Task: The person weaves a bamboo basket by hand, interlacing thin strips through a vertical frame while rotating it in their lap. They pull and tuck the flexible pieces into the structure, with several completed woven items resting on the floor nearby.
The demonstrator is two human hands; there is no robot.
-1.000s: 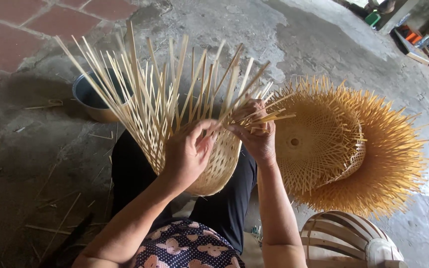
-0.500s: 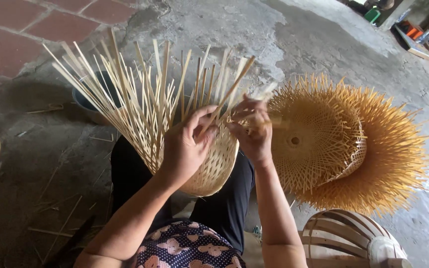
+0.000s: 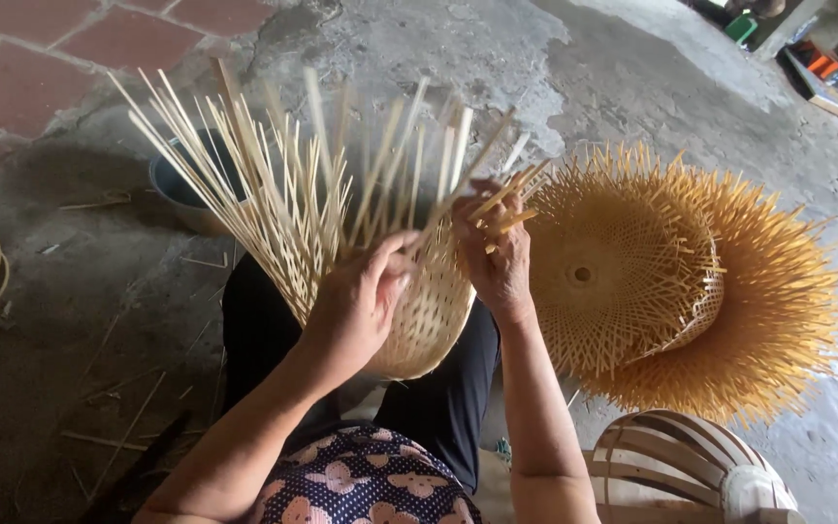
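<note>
A half-woven basket (image 3: 429, 311) rests on the lap of a seated person, its loose bamboo strips (image 3: 273, 184) fanning upward. The left hand (image 3: 361, 301) presses against the basket's near side, fingers curled, seemingly pinching one strip. The right hand (image 3: 497, 252) grips a few strips at the basket's right edge. Right of the basket lies a stack of unfinished baskets (image 3: 671, 281); behind it, a bowl (image 3: 177, 189).

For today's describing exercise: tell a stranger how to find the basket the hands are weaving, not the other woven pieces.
Start at the big stack of woven pieces lying on the concrete floor. Just beside it, on the person's lap, sits the basket, with the left hand and right hand on it. Unlike the stack, its long loose strips stand upward.
</note>
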